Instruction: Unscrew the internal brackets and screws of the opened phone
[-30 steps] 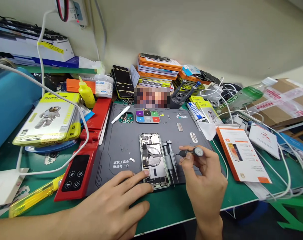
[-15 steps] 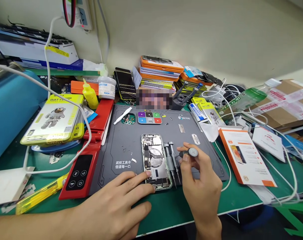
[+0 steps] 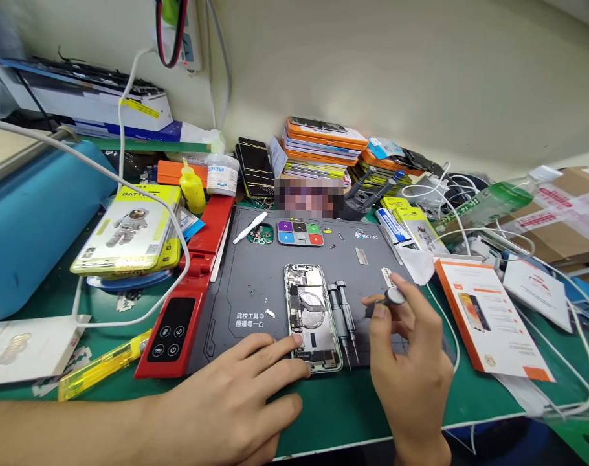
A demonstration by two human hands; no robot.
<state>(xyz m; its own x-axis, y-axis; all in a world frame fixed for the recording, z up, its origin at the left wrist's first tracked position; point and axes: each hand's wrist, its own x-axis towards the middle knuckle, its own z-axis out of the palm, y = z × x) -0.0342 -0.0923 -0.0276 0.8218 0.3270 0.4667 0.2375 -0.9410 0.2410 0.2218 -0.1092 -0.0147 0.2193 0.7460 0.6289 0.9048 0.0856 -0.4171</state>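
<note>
Currently, my left hand [image 3: 243, 388], fingers spread, steadies the opened phone [image 3: 323, 323] at six o'clock on the mat [image 3: 248, 265]; at the phone's three, my right hand [image 3: 413, 362] pinches a screwdriver [image 3: 395, 296]: likely screw work, next needing careful aim.

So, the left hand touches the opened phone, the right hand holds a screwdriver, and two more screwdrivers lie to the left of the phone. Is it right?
Not quite: in the head view, the two other screwdrivers lie right of the opened phone. The left hand does touch it, and the right hand holds a screwdriver.
</note>
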